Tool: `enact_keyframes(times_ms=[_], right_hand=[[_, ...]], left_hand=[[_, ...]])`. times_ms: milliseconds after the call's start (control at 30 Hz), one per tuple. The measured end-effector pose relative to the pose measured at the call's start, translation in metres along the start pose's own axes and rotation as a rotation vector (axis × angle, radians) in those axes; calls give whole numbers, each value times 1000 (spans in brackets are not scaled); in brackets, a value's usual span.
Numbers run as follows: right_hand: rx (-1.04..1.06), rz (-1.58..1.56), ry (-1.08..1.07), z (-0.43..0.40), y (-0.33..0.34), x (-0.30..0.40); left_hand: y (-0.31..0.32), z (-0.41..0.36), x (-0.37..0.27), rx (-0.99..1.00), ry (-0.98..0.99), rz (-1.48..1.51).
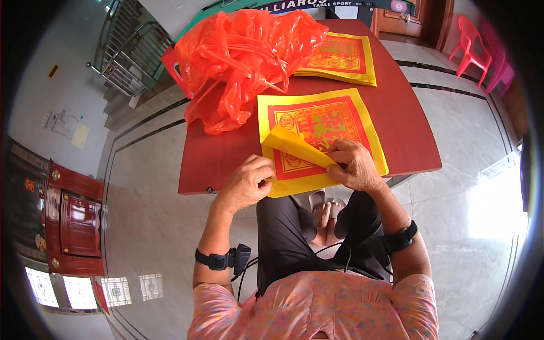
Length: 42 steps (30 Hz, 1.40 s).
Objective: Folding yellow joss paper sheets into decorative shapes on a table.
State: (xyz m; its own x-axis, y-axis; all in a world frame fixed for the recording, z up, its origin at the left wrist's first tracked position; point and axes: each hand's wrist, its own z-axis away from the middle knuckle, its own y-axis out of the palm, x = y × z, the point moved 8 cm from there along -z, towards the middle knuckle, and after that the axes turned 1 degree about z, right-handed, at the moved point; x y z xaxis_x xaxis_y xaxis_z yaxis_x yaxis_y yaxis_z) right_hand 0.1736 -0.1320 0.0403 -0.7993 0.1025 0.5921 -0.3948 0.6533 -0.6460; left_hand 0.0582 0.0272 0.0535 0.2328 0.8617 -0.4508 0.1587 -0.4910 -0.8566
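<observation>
On the dark red table before me lies a yellow joss paper sheet with a red and gold printed panel. A yellow flap is folded over its print from the left side. My right hand pinches the lower right end of this flap between thumb and fingers. At the sheet's lower left edge, my left hand is curled, with its fingertips on the paper border. Whether more sheets lie beneath is hard to tell.
Behind the sheet sits a crumpled red plastic bag, partly over a stack of similar joss paper. A green billiard table stands beyond. Pink plastic chairs are at the far right. Black cables cross my lap.
</observation>
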Motion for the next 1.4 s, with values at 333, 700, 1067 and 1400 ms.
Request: enact_keyframes(times_ms=[333,700,1067,1400], right_hand=[[-19,-45,8,0,0,0],[-3,-25,25,0,-1,1],[4,-14,12,-1,-2,3],[15,-6,36,-1,0,1]], left_hand=[[3,-3,-5,-51,70,-80],[-5,3,-11,-25,20,-3],[-4,10,1,40,-43,91],[-4,10,3,5,-22,111]])
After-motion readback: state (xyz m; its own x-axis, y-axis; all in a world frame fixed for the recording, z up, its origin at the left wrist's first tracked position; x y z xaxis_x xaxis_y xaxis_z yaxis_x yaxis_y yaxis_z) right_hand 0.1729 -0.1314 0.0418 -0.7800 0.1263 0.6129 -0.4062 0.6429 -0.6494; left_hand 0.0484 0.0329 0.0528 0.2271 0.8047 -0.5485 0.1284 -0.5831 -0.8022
